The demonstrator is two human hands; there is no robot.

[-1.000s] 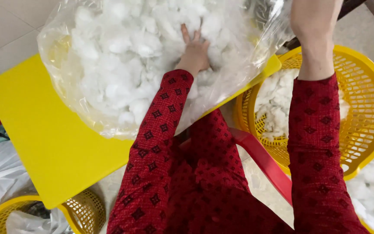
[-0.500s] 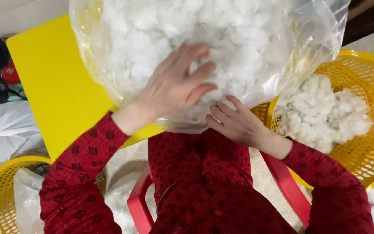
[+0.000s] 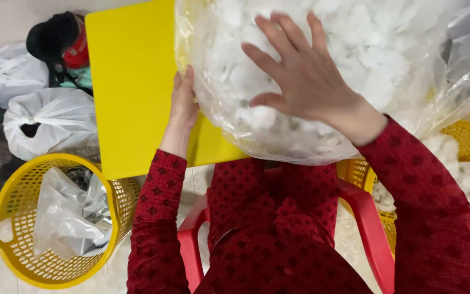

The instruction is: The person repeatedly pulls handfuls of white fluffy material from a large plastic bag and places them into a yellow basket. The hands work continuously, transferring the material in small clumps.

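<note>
On the yellow table, the right hand presses open-fingered on the clear bag of white stuffing while the left hand braces its side with flat fingers, steadying it.

From my feed, both arms wear long red sleeves patterned with small dark diamonds, cuffs ending at the wrists. The same red fabric covers the lap, just below the yellow bench. The left hand and right hand are bare.
</note>
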